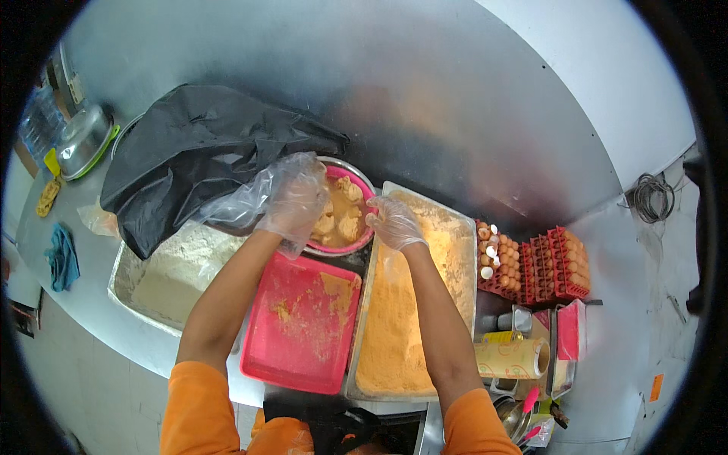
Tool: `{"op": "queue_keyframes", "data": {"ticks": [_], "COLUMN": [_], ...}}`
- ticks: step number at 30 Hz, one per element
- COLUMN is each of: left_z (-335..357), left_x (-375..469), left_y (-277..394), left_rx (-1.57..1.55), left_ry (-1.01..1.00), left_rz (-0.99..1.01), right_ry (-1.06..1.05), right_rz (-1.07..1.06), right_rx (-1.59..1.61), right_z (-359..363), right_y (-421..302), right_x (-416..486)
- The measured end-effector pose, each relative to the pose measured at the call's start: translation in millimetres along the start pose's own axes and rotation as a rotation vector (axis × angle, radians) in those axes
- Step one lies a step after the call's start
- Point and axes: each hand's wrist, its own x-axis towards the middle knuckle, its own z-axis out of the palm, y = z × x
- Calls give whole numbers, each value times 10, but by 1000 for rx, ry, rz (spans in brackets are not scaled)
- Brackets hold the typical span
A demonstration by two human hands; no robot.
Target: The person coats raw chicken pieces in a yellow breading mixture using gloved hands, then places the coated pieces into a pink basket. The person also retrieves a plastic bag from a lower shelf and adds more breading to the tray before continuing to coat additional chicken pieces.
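Note:
Both hands wear clear plastic gloves. My left hand (pixel 297 199) is at the left rim of a pink bowl (pixel 371 211), beside a bunched clear plastic bag (pixel 242 202); its fingers are partly hidden, so its grip is unclear. My right hand (pixel 393 220) touches or nears the bowl's right rim, thumb and fingers bent, and whether it grips the rim is unclear. The bowl sits within a metal bowl (pixel 364 179) and holds battered pieces (pixel 348 227) in brownish liquid. A metal tray of orange-yellow breading (pixel 392 341) lies below my right forearm. A stained pink tray (pixel 307 324) lies between my forearms.
A black plastic bag (pixel 199 131) covers part of a metal pan of white flour (pixel 165 296) on the left. Egg trays (pixel 534 267), a roll of film (pixel 509 359) and containers stand right. A blue cloth (pixel 62 256) and an upturned metal bowl (pixel 85 142) are far left.

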Motion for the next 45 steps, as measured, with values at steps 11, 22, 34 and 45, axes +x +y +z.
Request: {"op": "queue_keyframes", "data": {"ticks": [11, 22, 34, 45], "left_z": [-659, -366, 29, 130], "left_x": [59, -143, -89, -264], "left_y": [-1008, -268, -370, -314], "left_rx": [-53, 244, 338, 428], "left_ry": [-25, -271, -375, -265], "left_rz": [-401, -194, -245, -275], "right_ry": [-205, -376, -372, -229], "right_rz": [147, 231, 268, 174], "right_rx": [-552, -710, -668, -487], "right_z": [168, 83, -47, 109], "right_y": [-65, -53, -57, 197], "right_x": [833, 998, 1027, 1108]}}
